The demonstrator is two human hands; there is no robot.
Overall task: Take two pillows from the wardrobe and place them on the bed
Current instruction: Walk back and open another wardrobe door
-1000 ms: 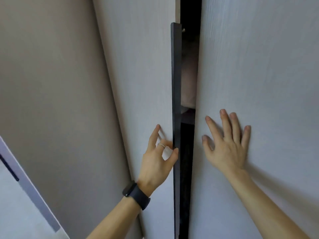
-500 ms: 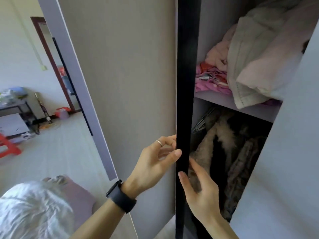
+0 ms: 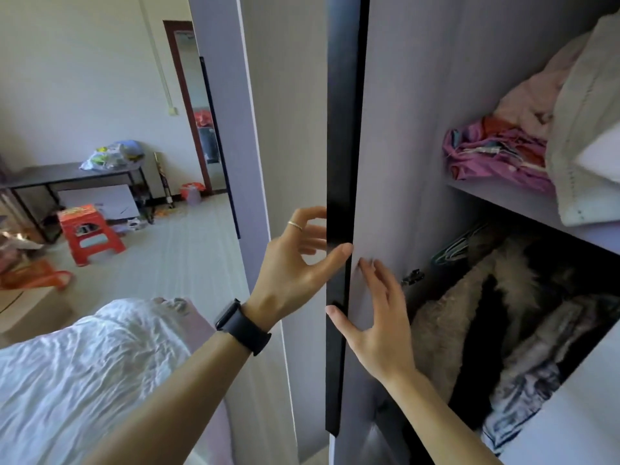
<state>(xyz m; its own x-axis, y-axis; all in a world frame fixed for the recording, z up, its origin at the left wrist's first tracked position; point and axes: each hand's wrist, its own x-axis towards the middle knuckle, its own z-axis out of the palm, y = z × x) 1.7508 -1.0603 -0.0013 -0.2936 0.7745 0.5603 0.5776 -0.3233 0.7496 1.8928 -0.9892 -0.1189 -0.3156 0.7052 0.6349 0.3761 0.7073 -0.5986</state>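
Wardrobe door (image 3: 344, 162) standing ajar, dark edge facing the camera. Left hand (image 3: 295, 263) curling round that edge, thumb on the near side, fingers partly hidden behind it. Right hand (image 3: 379, 317) lying spread and flat against the door's inner face, gripping nothing. Upper shelf (image 3: 523, 203) showing heaped bedding (image 3: 583, 135), cut off at the frame's right; whether pillows are lying among it, cannot tell. Dark hanging clothes (image 3: 503, 330) below, blurred. Bed (image 3: 84, 370) sitting lower left, only a rumpled white corner showing.
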